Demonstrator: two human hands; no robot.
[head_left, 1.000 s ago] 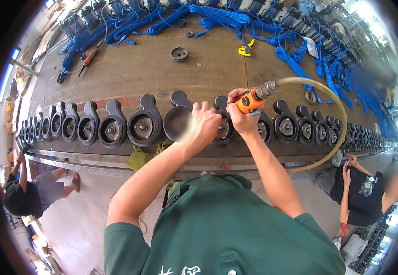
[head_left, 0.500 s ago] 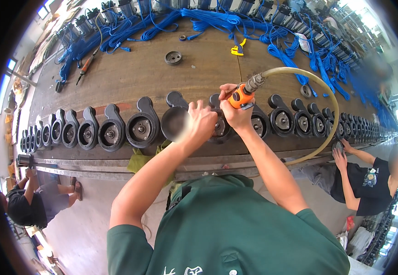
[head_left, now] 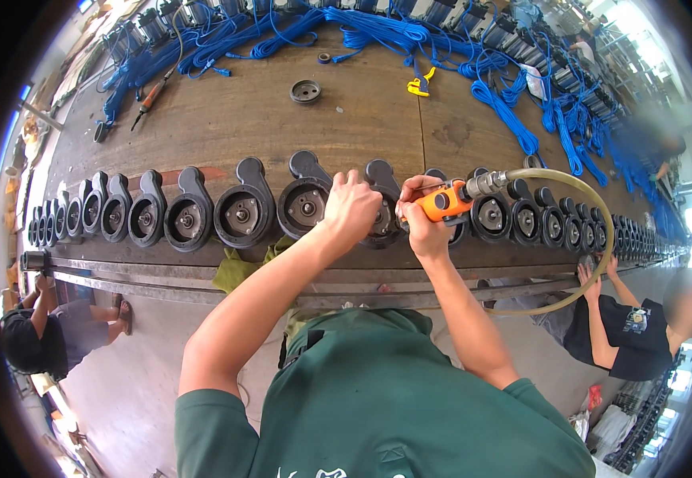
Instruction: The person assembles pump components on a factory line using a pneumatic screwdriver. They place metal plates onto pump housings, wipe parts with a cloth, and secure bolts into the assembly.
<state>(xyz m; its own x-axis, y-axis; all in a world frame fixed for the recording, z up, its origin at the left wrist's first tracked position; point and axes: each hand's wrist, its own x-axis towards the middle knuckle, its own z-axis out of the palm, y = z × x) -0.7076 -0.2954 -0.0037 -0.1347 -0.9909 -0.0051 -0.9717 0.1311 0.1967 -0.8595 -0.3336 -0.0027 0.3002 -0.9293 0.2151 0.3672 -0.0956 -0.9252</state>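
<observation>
My right hand (head_left: pixel 428 227) is wrapped round an orange air tool (head_left: pixel 446 203) with a metal hose fitting. The tool lies nearly level, its front end pointing left toward a round black housing (head_left: pixel 382 223) in the row. My left hand (head_left: pixel 350 211) is at that housing's left side, fingers curled in. Anything between its fingertips is hidden. Another black housing (head_left: pixel 304 204) stands just left of it, with a metal hub in its open round face. A clear yellowish hose (head_left: pixel 607 231) loops from the tool to the right.
Several similar housings (head_left: pixel 243 215) line the bench's near edge. Farther back lie a loose round part (head_left: pixel 306 92), a yellow clip-like tool (head_left: pixel 421 82), an orange-handled tool (head_left: pixel 151 97) and coiled blue cables (head_left: pixel 378 30). Other people (head_left: pixel 625 334) work at both sides. A green cloth (head_left: pixel 236 271) hangs at the edge.
My right hand has brought the air tool lower and to the right, and it has turned more level. The hose has dropped with it. My left hand stays in nearly the same place.
</observation>
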